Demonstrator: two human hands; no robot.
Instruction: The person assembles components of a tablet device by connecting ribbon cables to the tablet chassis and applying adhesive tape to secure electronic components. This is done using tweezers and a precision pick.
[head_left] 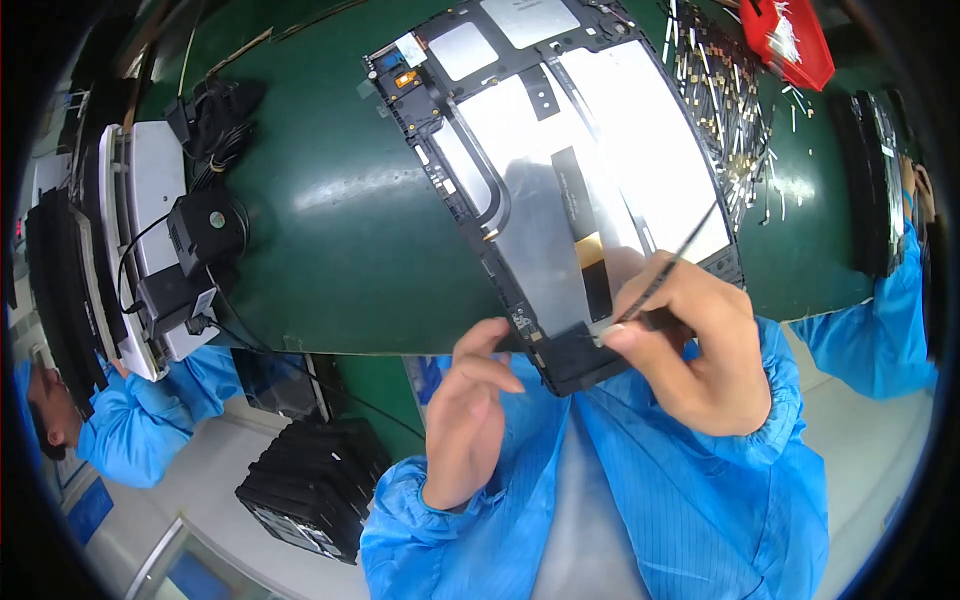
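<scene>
An opened tablet-like device (540, 230) lies tilted on the green table, its black frame, silver plates and small boards exposed. Its lower end reaches over the table's near edge. My right hand (695, 345) is closed over the lower right part, thumb and forefinger pinching a thin dark strip (672, 268), which looks like a flat flex cable. One end of the strip points up and right; the other is by the device's lower end, next to my fingertips. Beside the lower left edge, my left hand (470, 410) is open, fingers loosely bent, holding nothing.
Many loose flex cables (715, 100) are heaped right of the device, below a red bin (790, 45). Black power adapters (208, 228) with cords lie at left. Stacked black panels (310, 485) stand below the table's edge. Co-workers' blue sleeves (880, 330) show at both sides.
</scene>
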